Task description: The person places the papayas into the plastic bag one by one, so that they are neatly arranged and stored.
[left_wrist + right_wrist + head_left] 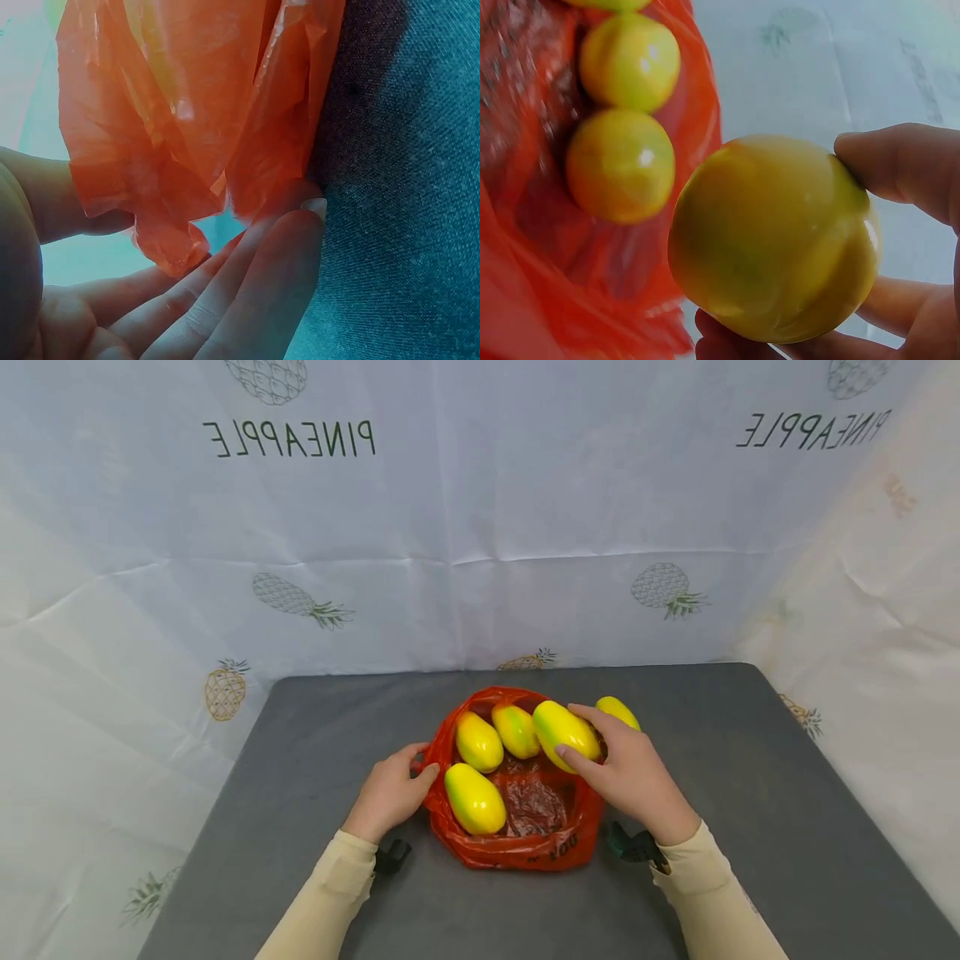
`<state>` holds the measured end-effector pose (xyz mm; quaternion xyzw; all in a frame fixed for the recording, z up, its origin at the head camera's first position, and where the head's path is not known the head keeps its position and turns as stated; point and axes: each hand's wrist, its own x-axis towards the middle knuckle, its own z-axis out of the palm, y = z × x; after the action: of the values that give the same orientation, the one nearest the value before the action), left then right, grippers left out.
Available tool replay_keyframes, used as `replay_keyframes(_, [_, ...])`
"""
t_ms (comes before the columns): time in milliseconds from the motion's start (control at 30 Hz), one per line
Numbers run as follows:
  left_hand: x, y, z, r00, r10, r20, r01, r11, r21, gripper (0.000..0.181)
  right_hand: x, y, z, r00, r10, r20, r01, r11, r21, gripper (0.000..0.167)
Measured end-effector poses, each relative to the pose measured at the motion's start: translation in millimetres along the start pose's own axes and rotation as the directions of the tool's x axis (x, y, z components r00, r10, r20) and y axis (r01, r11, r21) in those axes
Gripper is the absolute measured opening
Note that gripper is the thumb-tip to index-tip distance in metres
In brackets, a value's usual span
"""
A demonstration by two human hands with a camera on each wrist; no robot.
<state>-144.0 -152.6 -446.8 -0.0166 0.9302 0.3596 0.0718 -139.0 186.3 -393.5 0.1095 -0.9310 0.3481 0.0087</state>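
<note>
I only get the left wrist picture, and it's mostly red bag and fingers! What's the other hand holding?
Observer: The right hand is holding a yellow fruit.
Operator: Cool! And how many are resting inside?
Observer: In the head view, three fruits rest inside the bag.
</note>
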Motion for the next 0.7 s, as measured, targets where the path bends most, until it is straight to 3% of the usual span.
replay_keyframes(300, [0.1,1.5,0.9,1.0,-0.007,0.004,0.007,1.0,0.001,0.05,-11.4,-6.6,27.1,0.996,-0.071,0.045,0.072,0.997,-0.024,0.068])
replay_keyframes(700, [-0.4,2.5,-0.1,1.0,0.0,0.0,0.0,1.0,0.016,0.051,-22.5,-10.2,40.0,0.993,-0.085,0.083,0.09,0.994,-0.055,0.063])
